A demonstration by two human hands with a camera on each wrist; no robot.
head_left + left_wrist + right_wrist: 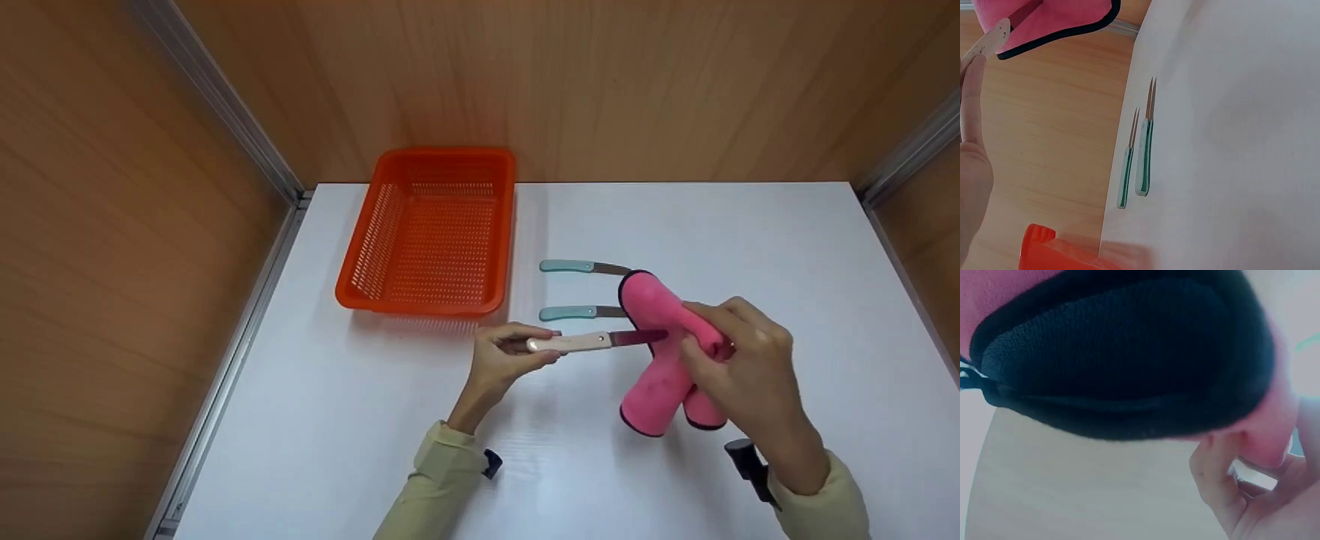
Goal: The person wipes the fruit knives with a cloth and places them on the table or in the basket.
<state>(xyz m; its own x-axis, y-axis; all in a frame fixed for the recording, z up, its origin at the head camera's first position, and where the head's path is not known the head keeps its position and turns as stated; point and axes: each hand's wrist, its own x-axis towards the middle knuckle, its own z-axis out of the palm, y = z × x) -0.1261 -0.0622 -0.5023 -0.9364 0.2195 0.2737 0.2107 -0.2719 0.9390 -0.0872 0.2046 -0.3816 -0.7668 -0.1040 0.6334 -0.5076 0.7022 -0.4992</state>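
Observation:
My left hand (pixel 510 352) pinches the white handle of a small folding-style knife (pixel 574 343) between thumb and fingers. The knife's blade (pixel 630 337) points right and lies over a pink cloth (pixel 652 394) with black edging. On the right, my right hand (pixel 757 367) grips a bunched part of this cloth, and its other corners hang below. A large dark fold of the cloth (pixel 1129 354) fills much of the right wrist view. In the left wrist view, the white handle (pixel 991 42) shows above the fingers, with the blade against the pink fabric.
Two knives with teal handles, the farther one (pixel 568 265) and the nearer one (pixel 568 312), lie on the white table (pixel 315 450), their blade ends partly behind the cloth. An orange perforated basket (pixel 510 225) stands at the back left. Wooden panels (pixel 600 90) enclose the table.

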